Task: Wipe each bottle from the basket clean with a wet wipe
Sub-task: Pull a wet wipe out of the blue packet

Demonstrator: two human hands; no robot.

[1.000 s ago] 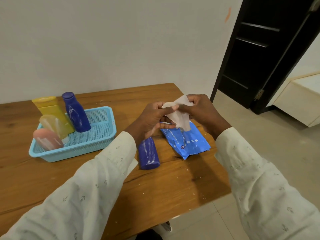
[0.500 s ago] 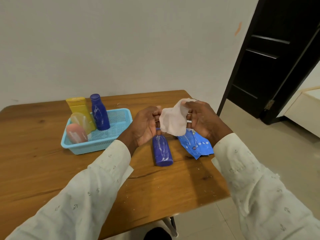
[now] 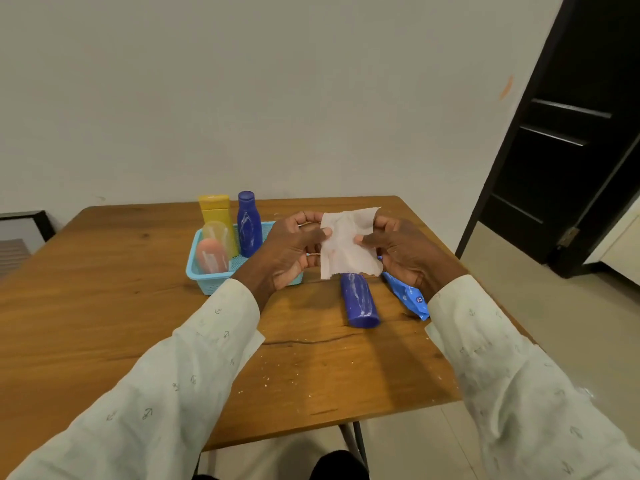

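Over on the left, the light blue basket [image 3: 204, 279] is sitting on the wooden table [image 3: 104, 306] with four bottles in it: a pink bottle [image 3: 211, 255] and a clear yellowish bottle [image 3: 217, 232] up front, a yellow bottle [image 3: 215, 208] and a dark blue bottle [image 3: 249, 225] standing upright behind them. Your left hand [image 3: 291, 249] is pinching the left edge of the wet wipe [image 3: 346, 242] between thumb and curled fingers, so the sheet is hanging spread out flat above the table. Right under the wipe, a second dark blue bottle [image 3: 359, 299] is lying on its side, streaked with white smears. Your right hand [image 3: 403, 249] is pinching the wipe's right edge the same way. Just below that hand, the blue wipes packet [image 3: 410, 297] is lying on the table, partly hidden.
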